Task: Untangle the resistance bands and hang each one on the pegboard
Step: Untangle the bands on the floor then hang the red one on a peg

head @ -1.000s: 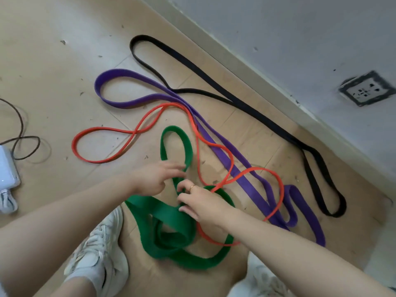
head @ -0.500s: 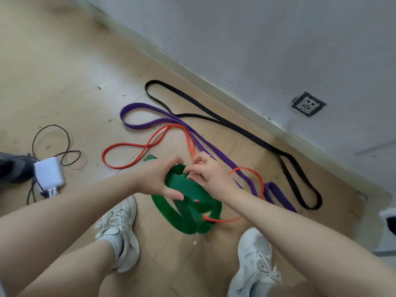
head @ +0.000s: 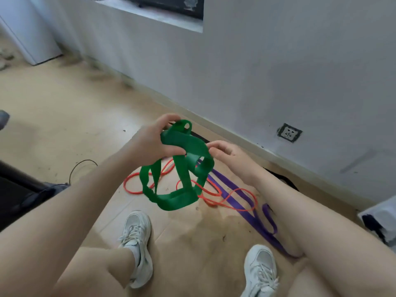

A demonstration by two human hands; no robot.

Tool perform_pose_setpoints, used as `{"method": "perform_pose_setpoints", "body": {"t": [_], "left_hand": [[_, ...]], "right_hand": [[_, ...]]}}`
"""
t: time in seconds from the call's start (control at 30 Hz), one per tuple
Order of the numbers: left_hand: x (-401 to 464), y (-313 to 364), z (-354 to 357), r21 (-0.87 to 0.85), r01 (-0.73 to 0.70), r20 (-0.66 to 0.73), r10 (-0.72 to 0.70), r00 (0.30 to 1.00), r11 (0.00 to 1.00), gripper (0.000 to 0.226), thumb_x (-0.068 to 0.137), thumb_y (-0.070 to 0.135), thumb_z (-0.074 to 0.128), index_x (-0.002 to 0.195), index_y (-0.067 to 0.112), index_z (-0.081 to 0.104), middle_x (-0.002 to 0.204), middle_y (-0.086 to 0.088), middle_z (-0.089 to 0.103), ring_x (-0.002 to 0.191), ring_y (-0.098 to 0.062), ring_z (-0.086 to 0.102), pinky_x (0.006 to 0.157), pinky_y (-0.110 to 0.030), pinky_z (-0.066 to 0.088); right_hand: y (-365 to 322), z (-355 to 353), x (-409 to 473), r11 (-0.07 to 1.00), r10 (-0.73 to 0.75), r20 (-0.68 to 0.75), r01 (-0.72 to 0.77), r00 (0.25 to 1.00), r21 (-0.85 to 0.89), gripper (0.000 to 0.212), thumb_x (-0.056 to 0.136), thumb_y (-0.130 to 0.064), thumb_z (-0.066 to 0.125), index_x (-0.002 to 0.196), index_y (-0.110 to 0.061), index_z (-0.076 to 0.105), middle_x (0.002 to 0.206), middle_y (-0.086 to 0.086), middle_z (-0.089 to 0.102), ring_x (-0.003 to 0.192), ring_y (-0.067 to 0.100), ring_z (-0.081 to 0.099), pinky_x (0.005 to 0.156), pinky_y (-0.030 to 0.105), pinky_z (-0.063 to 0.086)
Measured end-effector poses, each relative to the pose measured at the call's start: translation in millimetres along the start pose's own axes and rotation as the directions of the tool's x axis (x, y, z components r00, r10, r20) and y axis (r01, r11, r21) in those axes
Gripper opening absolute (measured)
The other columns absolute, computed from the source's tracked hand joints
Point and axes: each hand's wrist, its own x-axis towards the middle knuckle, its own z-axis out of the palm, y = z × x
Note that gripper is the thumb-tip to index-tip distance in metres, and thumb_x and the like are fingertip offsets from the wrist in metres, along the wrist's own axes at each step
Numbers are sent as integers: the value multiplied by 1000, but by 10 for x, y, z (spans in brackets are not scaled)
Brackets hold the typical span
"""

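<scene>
While the person stands over the floor (head: 64, 108), the left hand (head: 154, 140) grips the green band (head: 184, 146) well above it, fingers curled over the band's bunched top and thumb pressed across its front. The right hand (head: 229, 155) sits just beside the band's right edge with fingers loosely bent and narrowly parted; the fingertips (head: 211, 146) meet the green strap, but whether they pinch it or only touch it cannot be told. From the left hand's hold the green band hangs in several twisted loops, its lowest fold dangling between the hands and the white shoes (head: 137, 245). The red band (head: 227, 196) lies in thin curls on the floor behind the green one and appears to pass against its lower right fold. The purple band (head: 255, 219) runs flat along the floor under the right forearm, crossed by the red band. A short stretch of black band (head: 282, 179) shows near the wall (head: 278, 71), mostly hidden by the right arm. A socket (head: 289, 132) sits low in the wall.
</scene>
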Motion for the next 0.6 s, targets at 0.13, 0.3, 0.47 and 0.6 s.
{"method": "perform_pose_setpoints", "body": {"t": [0.13,0.3,0.47,0.6], "left_hand": [[-46,157,-77,-187,49,-138,-75,988,981,60,69,14,80,114,35,46,88,11,65,67,-5,64,62,-20,50],[-137,139,89,-188,162,-11,-167,986,969,54,72,18,78,112,34,46,92,4,65,69,-15,68,61,-31,58],[-224,-373,312,127,368,-20,-369,929,921,30,84,31,67,105,20,50,87,-1,62,71,-21,63,63,-37,56],[-212,-569,485,394,314,148,-397,906,864,20,89,37,58,89,16,56,73,5,56,66,-11,54,58,-24,42]], "right_hand": [[52,78,-39,996,53,34,-51,998,-76,27,88,-24,62,113,-30,55,113,-10,61,106,9,58,95,31,48],[-34,154,43,998,56,-197,-60,979,-12,12,94,-12,50,89,-22,56,95,5,64,94,27,63,89,46,52],[-256,129,176,991,15,-290,23,957,128,12,93,-7,51,88,-18,52,94,8,59,89,26,65,74,32,59],[-359,362,304,995,-46,-213,63,976,74,14,92,-5,52,85,-17,52,89,7,57,83,25,67,71,34,60]]}}
